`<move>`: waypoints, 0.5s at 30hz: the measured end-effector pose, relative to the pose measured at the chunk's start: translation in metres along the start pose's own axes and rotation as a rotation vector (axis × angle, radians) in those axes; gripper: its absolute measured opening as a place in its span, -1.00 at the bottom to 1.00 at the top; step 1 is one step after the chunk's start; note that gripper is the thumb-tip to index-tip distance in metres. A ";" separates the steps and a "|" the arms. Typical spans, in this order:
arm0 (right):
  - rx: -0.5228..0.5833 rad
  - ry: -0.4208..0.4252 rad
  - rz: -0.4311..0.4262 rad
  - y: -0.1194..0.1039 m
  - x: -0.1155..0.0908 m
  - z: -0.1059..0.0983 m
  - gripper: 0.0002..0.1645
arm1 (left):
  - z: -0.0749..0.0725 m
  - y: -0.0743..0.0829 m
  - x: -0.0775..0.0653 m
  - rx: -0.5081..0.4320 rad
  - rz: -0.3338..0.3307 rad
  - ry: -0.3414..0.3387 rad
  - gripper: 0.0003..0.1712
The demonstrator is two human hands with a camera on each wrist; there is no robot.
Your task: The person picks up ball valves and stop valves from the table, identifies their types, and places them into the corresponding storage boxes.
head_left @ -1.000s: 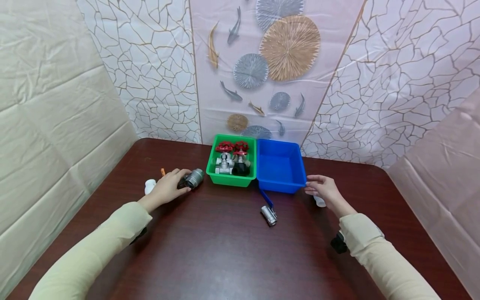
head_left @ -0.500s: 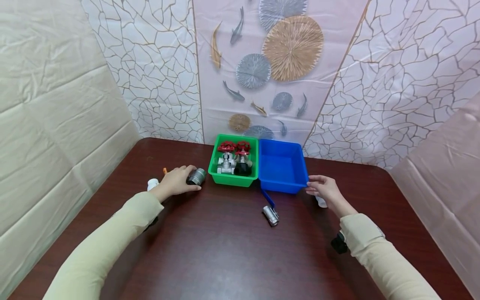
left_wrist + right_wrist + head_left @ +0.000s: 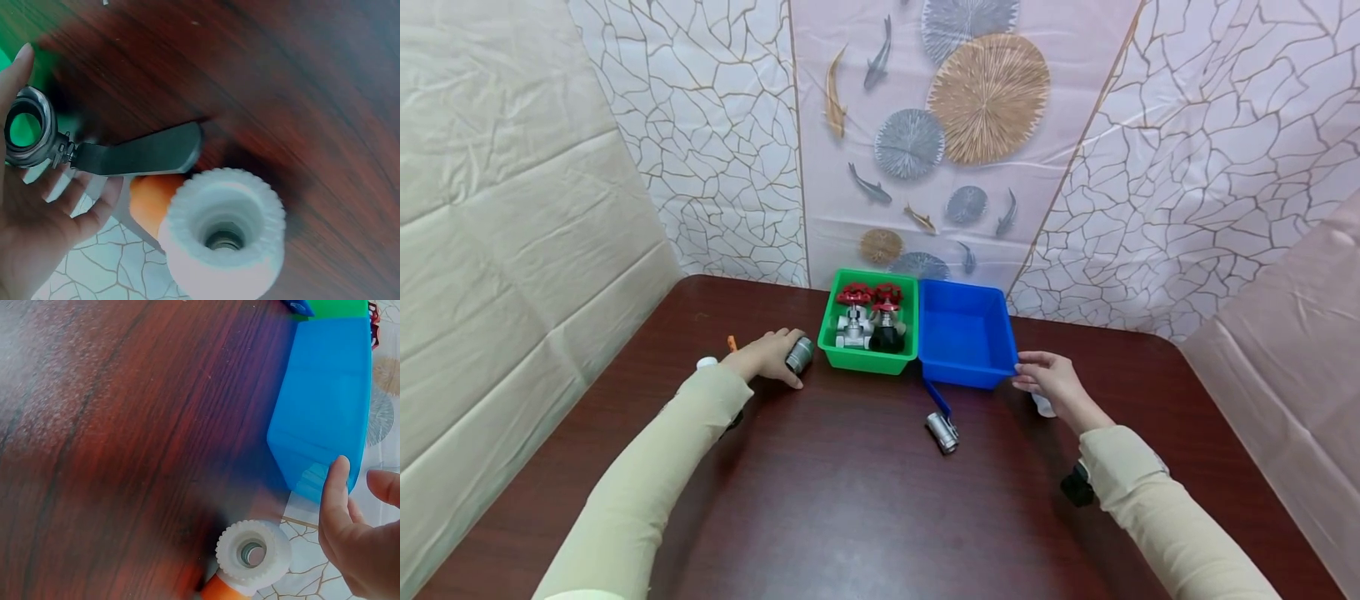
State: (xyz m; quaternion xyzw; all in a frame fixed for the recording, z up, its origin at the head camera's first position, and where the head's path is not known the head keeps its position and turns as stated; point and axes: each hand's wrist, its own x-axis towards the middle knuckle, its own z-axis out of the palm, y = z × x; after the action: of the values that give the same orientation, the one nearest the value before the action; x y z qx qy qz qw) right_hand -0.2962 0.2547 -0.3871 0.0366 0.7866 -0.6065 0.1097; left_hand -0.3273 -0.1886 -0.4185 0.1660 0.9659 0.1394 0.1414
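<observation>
From the head camera, the left hand (image 3: pixel 769 357) has its fingers curled over a grey metal ball valve (image 3: pixel 799 354) that lies on the dark wooden table (image 3: pixel 850 500), just beside the green bin (image 3: pixel 859 360); a white plastic valve with an orange handle (image 3: pixel 707 362) shows partly behind the left wrist. The green bin holds two red-wheeled gate valves (image 3: pixel 871 313), and the blue bin (image 3: pixel 966 373) stands against it. The right hand (image 3: pixel 1051 379) touches the blue bin's near right corner with its fingertips, a second white plastic valve (image 3: pixel 1042 406) lying partly hidden beneath it. A blue-handled metal ball valve (image 3: pixel 942 427) lies on the table in front of the blue bin, apart from both hands. The left wrist camera shows what the head view hides: the grey valve (image 3: pixel 28 128) has an open round bore and a flat dark lever, and the fingers wrap it from beneath, with the white valve's ribbed end (image 3: pixel 222 231) close by. The right wrist camera shows the right hand (image 3: pixel 359 537) with straight fingers, one fingertip (image 3: pixel 337 472) against the blue bin's wall (image 3: pixel 325 394), gripping nothing, and the other white valve's ribbed end (image 3: pixel 253 550) beside the palm.
</observation>
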 end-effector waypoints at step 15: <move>0.118 -0.008 0.148 -0.006 0.009 -0.003 -0.37 | -0.007 0.005 0.015 -0.058 -0.016 -0.127 0.05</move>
State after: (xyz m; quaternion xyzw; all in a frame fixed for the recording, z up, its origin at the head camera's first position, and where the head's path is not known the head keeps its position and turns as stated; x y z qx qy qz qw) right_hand -0.3071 0.2551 -0.3824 0.0986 0.7442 -0.6421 0.1551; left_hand -0.3420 -0.1805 -0.4137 0.1629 0.9519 0.1553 0.2081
